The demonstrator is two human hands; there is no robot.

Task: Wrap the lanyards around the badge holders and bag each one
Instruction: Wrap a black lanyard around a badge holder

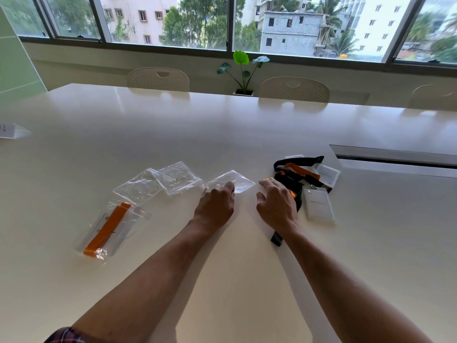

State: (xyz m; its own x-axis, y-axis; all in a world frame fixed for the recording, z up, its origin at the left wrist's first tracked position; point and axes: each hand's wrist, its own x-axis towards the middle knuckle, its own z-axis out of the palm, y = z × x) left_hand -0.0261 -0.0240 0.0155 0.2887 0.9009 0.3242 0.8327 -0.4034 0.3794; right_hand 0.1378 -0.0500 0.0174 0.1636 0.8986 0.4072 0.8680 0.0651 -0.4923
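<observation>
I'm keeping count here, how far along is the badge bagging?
One looks done: a bagged badge wrapped in orange lanyard lies at left. In hand: the left hand touches an empty bag, while the right hand reaches the lanyard pile. Left: that pile and two more empty bags.

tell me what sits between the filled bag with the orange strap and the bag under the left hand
In the head view, two empty clear bags overlap between the filled bag and the bag under the left hand.

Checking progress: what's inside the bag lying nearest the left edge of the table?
The filled bag holds an orange lanyard wrapped round a badge holder; the holder's print is unreadable.
</observation>
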